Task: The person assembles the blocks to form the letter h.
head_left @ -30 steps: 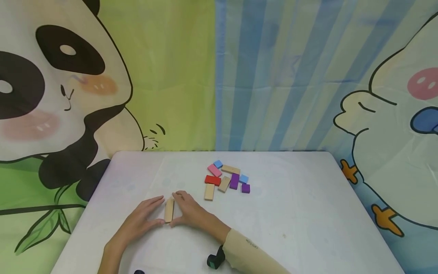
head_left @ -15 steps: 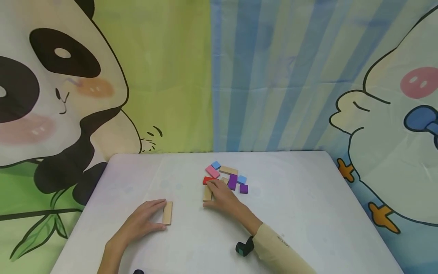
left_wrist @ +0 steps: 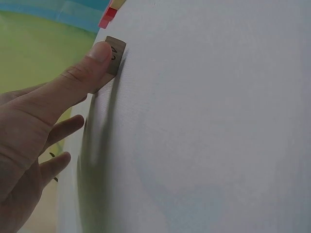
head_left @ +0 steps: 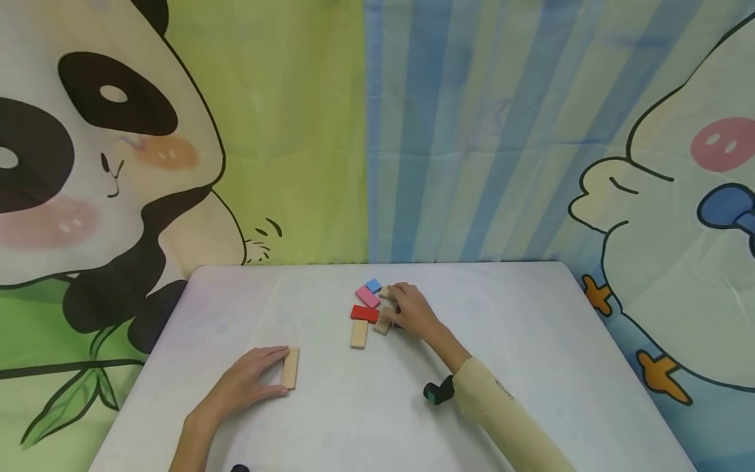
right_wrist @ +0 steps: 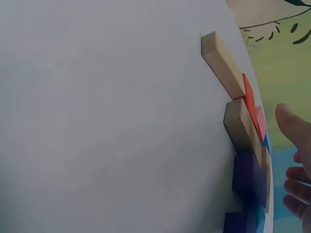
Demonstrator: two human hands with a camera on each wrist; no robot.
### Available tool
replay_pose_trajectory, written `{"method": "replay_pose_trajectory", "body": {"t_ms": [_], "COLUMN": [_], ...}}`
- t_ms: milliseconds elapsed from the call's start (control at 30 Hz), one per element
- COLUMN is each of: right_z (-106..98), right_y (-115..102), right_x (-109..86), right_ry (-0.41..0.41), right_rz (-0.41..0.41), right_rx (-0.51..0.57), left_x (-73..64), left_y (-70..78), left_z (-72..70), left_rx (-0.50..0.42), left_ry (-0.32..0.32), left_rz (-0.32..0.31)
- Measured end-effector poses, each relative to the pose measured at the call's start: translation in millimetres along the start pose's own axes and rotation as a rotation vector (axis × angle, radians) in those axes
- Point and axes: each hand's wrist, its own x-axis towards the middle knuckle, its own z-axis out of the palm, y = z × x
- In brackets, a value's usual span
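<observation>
Pinching a wooden block (head_left: pixel 290 369) by its ends is the left hand (head_left: pixel 243 382); the right hand (head_left: pixel 417 314) hovers, thumb and fingers apart, over other blocks (head_left: pixel 365 314).

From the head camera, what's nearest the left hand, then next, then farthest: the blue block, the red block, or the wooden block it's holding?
1. Wooden block: nearest, held at the right side of the left hand.
2. Red block: next, off to the right and farther forward.
3. Blue block: farthest, also right, beyond the red one.
</observation>
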Motion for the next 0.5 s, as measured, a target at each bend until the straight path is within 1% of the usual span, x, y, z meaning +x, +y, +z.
{"method": "replay_pose_trajectory", "body": {"t_ms": [67,233,367,500], "right_z": [0,1,1,1], "right_y": [5,12,14,12], "right_x": [6.2,17.8,21.6,22.8], "right_ry": [0.007,-0.027,-0.067,-0.080], "right_rz": [0.014,0.076,0.107,0.115], "right_rx": [-0.024,-0.033,-0.036,-0.044], "left_x": [-0.5,-1.0,-1.3,-2.2], "left_y": [-0.4,-1.2,-0.7,0.4], "left_z": [0.6,2.1,1.7,0.9], "left_rx": [0.002,-0.007,-0.012,-0.011], "left_ry": [0.001,0.000,0.005,0.012], "left_rz": [-0.004,-0.010,-0.011,-0.009]}}
